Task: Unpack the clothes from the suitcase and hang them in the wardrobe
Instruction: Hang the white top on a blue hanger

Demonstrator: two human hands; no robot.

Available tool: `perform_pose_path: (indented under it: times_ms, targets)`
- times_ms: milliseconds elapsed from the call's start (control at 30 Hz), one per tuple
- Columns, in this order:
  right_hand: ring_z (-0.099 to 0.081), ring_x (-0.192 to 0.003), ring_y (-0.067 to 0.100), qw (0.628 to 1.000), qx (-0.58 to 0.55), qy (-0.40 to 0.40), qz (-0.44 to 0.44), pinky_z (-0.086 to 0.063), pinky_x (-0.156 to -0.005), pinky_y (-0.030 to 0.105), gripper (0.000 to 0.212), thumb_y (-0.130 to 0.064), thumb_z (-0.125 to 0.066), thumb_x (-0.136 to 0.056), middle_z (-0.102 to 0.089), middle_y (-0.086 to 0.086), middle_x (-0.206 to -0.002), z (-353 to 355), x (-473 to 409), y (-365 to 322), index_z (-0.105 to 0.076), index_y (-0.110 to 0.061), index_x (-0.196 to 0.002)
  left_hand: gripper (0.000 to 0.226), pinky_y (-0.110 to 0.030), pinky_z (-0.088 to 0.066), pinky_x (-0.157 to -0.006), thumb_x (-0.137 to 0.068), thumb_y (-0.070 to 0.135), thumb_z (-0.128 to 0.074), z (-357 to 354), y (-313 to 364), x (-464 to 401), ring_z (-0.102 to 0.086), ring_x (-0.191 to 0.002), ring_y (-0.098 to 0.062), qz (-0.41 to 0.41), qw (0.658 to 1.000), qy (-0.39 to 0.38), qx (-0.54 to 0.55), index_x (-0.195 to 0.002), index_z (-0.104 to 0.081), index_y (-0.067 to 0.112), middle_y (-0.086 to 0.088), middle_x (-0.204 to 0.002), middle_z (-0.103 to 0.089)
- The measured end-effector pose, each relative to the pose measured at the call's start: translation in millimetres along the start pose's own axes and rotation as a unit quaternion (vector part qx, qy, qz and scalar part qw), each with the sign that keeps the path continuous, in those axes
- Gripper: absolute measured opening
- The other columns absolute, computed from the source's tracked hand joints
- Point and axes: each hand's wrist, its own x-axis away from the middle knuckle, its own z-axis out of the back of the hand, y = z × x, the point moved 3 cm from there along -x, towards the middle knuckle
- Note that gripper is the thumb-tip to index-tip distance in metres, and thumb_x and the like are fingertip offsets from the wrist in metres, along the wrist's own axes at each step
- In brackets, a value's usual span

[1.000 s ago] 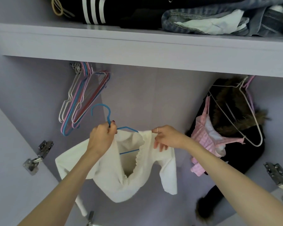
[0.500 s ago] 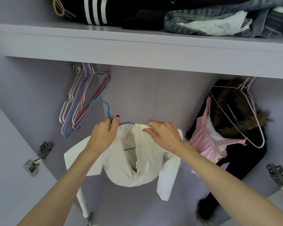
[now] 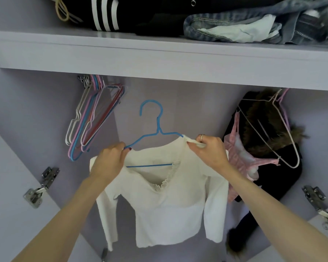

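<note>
A white long-sleeved top (image 3: 165, 203) hangs spread out on a blue wire hanger (image 3: 155, 129) in front of the open lilac wardrobe. My left hand (image 3: 110, 159) pinches the top's left shoulder together with the hanger's left arm. My right hand (image 3: 208, 150) grips the bunched right shoulder of the top at the hanger's right end. The hanger's hook points up, below the shelf, and hangs on nothing. The suitcase is out of view.
A bunch of bare wire hangers (image 3: 91, 118) hangs at the left. At the right hang a black fur-trimmed coat (image 3: 269, 140), a pink top (image 3: 239, 156) and a white hanger (image 3: 273, 129). The shelf (image 3: 159, 59) above holds folded clothes. Door hinges (image 3: 40, 188) flank the opening.
The top has been pulled onto the hanger and now hangs flat with both sleeves down. My hands moved apart to the two shoulders, and the hanger turned to face me.
</note>
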Motion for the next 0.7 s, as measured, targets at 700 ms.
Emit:
perform_pose_path:
  times_ms: [700]
  targets:
    - [-0.064,-0.079,0.031,0.969,0.157,-0.032,0.186,-0.053,-0.067,0.037,0.029,-0.032,-0.055,-0.08,-0.065,0.007,-0.082,21,12,32,-0.068,-0.006,-0.084,0.021,-0.014,-0.032,-0.056,-0.096,0.01,-0.043,8,39,-7,-0.043,-0.058,-0.011,-0.029,0.98,0.034,0.194,-0.076,-0.048,0.012,0.001,-0.067,-0.05]
